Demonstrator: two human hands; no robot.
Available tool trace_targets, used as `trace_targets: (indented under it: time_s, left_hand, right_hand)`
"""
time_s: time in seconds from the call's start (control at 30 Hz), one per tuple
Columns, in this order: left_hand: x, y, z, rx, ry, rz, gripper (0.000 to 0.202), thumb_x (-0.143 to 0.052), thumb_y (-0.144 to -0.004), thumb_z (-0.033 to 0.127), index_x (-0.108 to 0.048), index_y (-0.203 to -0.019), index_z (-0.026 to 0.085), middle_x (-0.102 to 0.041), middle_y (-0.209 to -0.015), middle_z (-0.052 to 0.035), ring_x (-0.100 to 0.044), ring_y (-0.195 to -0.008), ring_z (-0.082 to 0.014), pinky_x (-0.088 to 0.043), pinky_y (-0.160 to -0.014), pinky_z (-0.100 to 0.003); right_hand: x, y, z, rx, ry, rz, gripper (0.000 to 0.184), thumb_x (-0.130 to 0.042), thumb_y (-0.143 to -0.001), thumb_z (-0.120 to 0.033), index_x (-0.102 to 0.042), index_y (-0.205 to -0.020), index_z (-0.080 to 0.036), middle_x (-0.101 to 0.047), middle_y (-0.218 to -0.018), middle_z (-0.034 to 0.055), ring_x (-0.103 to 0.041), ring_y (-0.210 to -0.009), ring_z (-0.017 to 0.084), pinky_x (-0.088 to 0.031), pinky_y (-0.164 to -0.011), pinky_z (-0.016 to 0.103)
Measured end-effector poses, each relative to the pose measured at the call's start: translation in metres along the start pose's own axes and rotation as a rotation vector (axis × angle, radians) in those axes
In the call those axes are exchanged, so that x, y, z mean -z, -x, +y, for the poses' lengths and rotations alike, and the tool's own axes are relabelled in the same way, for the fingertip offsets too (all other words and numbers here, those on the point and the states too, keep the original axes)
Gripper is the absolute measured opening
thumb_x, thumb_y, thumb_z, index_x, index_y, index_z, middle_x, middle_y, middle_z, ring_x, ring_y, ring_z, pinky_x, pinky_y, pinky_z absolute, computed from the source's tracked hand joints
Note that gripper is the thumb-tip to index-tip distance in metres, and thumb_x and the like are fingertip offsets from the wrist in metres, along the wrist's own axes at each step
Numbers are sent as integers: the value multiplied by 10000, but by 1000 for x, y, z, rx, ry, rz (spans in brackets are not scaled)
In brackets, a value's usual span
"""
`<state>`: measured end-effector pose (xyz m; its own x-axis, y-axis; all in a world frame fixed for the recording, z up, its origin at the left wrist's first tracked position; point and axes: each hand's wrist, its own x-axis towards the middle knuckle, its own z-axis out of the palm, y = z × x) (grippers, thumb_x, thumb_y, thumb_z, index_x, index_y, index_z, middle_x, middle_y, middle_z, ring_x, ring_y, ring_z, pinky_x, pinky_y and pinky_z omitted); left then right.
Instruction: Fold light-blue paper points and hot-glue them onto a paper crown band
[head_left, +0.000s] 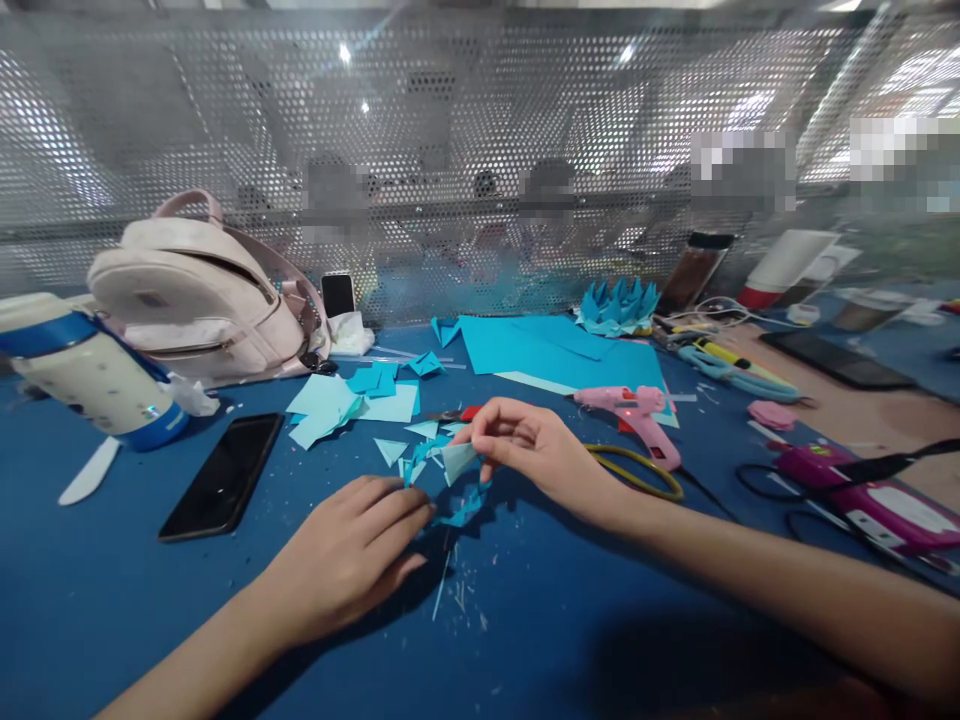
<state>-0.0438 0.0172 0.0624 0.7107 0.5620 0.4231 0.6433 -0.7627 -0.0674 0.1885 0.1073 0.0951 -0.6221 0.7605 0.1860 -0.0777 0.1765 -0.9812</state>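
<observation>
A light-blue folded paper piece [459, 462] is pinched between the thumb and fingers of my right hand [534, 450]. Just beneath it lies a ring of blue folded paper [463, 508], partly covered by both hands. My left hand [364, 545] rests on the table at the ring's left side, palm down, fingers stretched towards it and the thumb apart. Small paper triangles [390, 452] lie beyond the ring. Red-handled scissors [469, 412] are partly hidden behind my right hand. To the right of that hand sits a pink glue gun [628, 412].
Paper squares [324, 408], a large blue sheet [517, 345] and a spiky blue paper piece [616, 305] lie farther back. At left are a phone [223, 478], a bottle [90, 370] and a backpack [202, 295]. A yellow tape roll [637, 485] and purple device [870, 495] lie right.
</observation>
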Motion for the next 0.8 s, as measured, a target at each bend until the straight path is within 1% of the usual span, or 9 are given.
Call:
trace_targets:
  time_s: [0.13,0.33,0.43,0.47,0.53,0.6,0.63,0.7,0.8]
  left_hand:
    - [3,-3,1,-24,50,22,272,-447,-976,173,-579,-1206,111,-712,-1147,-137,-664,-1012,-281,-585,-808,-455]
    - [1,2,1,-99,22,68,303,-496,-948,137,-566,-1242,123,-700,-1209,-128,-662,-1050,-287,-565,-824,-447]
    - [0,7,3,-44,111,205,293,-535,-917,104,-580,-1202,150,-682,-1205,-137,-639,-1087,-246,-544,-851,-366]
    - [0,8,4,27,178,276,266,-544,-906,91,-592,-1157,164,-680,-1169,-130,-641,-1061,-225,-537,-851,-337]
    - [1,6,7,254,373,405,188,-553,-899,94,-599,-1053,192,-660,-1081,-101,-646,-950,-184,-534,-808,-295]
    - [0,-1,10,537,628,449,122,-559,-912,158,-597,-1018,205,-639,-1024,-74,-631,-820,-153,-528,-703,-258]
    - [0,-6,11,678,764,427,136,-573,-912,209,-600,-1045,206,-644,-991,-62,-622,-771,-144,-521,-671,-249]
    - [-4,-14,12,882,1059,340,206,-618,-882,314,-622,-1041,182,-629,-759,-13,-572,-614,-125,-464,-541,-218]
    - [-11,-23,11,999,1378,228,321,-679,-822,418,-667,-990,145,-582,-584,21,-510,-520,-105,-399,-491,-197]
  right_hand:
    - [2,2,0,8,-6,39,228,-709,-834,-354,-598,-833,-155,-646,-866,10,-590,-635,74,-555,-667,239]
    - [3,2,0,24,-52,58,206,-706,-846,-328,-613,-826,-146,-613,-837,8,-576,-690,77,-534,-663,200]
    - [3,1,0,25,-68,79,217,-710,-842,-342,-613,-818,-148,-616,-834,18,-577,-688,86,-535,-644,204]
    - [3,1,0,25,-71,83,222,-715,-836,-346,-614,-814,-151,-617,-832,19,-575,-679,87,-537,-640,208]
    - [3,1,0,28,-75,82,225,-726,-826,-352,-617,-807,-155,-616,-828,18,-574,-671,87,-540,-636,212]
    - [2,2,-1,32,-73,76,220,-728,-823,-351,-622,-804,-160,-612,-825,14,-574,-670,87,-540,-635,213]
    - [2,2,-1,34,-69,73,215,-727,-824,-351,-624,-805,-163,-612,-825,12,-576,-671,88,-540,-635,214]
    - [2,2,-2,35,-61,71,209,-719,-830,-352,-625,-810,-166,-618,-832,14,-581,-679,92,-541,-639,218]
    - [1,3,-2,41,-60,65,208,-713,-836,-352,-623,-816,-165,-631,-849,19,-587,-687,91,-542,-645,219]
